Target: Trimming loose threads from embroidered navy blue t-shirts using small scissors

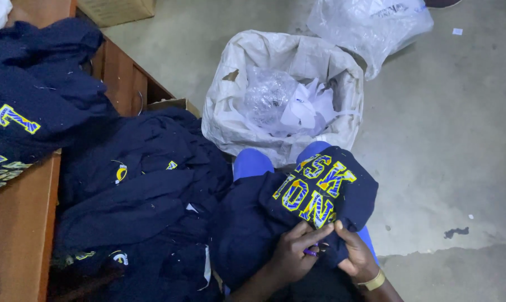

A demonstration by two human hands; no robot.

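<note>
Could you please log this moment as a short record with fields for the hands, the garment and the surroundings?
left hand: pinching a small purple tool against the cloth
right hand: gripping the cloth edge, gold wristband
garment: navy blue fabric top with yellow and blue appliqué letters, draped over the lap
beside it: heap of navy garments
ahead: white sack of plastic and paper scraps on the concrete floor

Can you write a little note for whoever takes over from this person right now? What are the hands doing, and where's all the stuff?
Left hand: pinches a small purple tool against the navy garment on the lap.
Right hand: grips the fabric edge beside it, gold wristband on.
Lettering faces up.
More navy garments are heaped at left, others on the wooden bench.
White scrap sack stands ahead.
How many are done or left cannot be told.
</note>
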